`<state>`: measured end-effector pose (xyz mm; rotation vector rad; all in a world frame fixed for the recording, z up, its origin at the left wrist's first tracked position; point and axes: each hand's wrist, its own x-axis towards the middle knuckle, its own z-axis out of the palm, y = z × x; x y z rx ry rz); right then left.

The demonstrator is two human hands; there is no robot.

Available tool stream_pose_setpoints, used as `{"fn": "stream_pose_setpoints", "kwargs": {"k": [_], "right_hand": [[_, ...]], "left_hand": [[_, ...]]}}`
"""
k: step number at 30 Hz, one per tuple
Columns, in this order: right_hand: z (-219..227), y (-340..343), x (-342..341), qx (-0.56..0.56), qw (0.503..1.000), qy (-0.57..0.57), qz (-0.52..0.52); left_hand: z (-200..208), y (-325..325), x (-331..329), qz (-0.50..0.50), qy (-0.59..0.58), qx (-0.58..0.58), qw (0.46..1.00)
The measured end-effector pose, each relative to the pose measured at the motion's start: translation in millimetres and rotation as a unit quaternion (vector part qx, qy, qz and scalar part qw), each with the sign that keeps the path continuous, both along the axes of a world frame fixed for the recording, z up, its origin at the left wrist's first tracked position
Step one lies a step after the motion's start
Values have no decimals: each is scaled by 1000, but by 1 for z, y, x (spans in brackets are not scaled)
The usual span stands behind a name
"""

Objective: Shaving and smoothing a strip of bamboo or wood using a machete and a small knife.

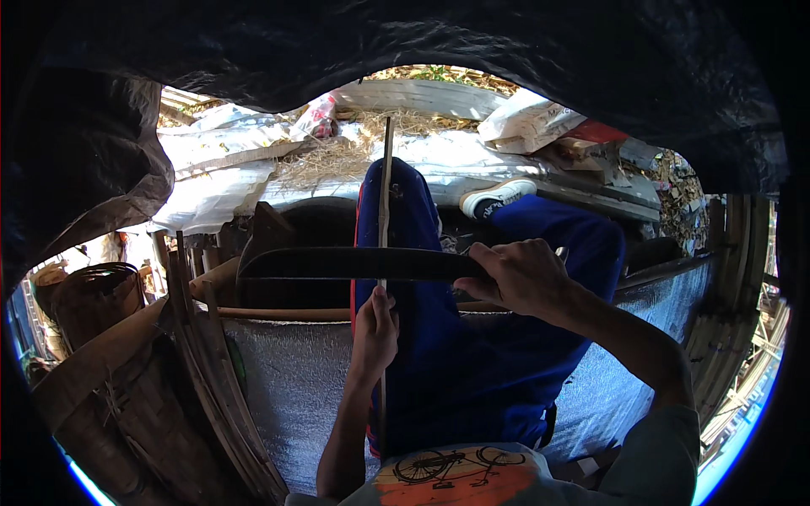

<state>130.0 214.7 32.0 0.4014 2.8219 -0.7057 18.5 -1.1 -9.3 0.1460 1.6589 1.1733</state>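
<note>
A long, thin bamboo strip (386,185) runs upright in the picture over my raised left knee, in blue trousers (405,202). My left hand (376,333) is closed round the strip just below the blade, thumb pointing away from me. My right hand (527,278) grips a machete (354,263) at its right end, and the fingers hide the handle. Its wide, dark blade lies sideways across the strip, pointing left. Whether the edge bites into the strip I cannot tell.
Black plastic sheeting (422,38) hangs across the top. Split bamboo strips (211,379) lean at my left, near a rolled bamboo piece (97,295). Silvery foil sheet (287,363) lies beside my legs. Pale shavings (325,160) and a white sack (527,122) lie farther off.
</note>
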Motion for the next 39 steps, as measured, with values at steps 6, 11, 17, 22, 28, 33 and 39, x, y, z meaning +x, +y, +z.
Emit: {"fn": "stream_pose_setpoints", "kwargs": {"k": [6,11,17,22,28,33,39], "right_hand": [[-28,38,1,70,996,6,-51],[15,22,-5,22,997,49,-57],[17,-3,5,-31,999,18,-7],[-27,34,-4,20,998,-25,-45],[7,10,-9,-8,999,37,0],[-33,46,-8,68,994,24,-83],[16,16,-4,3,997,61,-43]], "left_hand": [[3,12,5,-10,-31,-51,998],[-19,-9,4,33,6,12,999],[6,7,-1,5,-22,-22,999],[6,8,4,-18,20,-32,999],[-2,2,1,11,-9,-26,1000],[11,14,6,-1,-16,-62,998],[5,7,0,19,-10,-35,999]]}}
